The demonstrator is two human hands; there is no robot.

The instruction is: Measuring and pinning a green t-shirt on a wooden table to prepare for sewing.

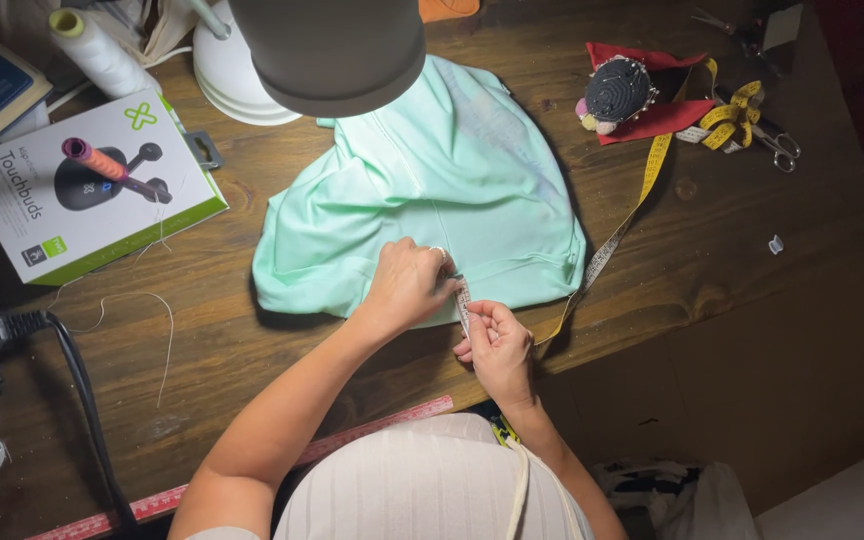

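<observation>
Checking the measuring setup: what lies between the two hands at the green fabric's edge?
In the head view, a short stretch of measuring tape spans from left hand to right hand, over the mint-green fabric.

Table: dark brown wooden table (252, 360), knotted planks, its front edge running diagonally.
Lamp: a grey lamp shade (337, 40) hangs over the far side — its light pools mid-table, the corners staying dim.
Floor: dark brownish floor (802, 400) to the right, a paler patch at the bottom corner.
Edge: a red ruler (372, 428) lies along the table's front — partly hidden.
</observation>
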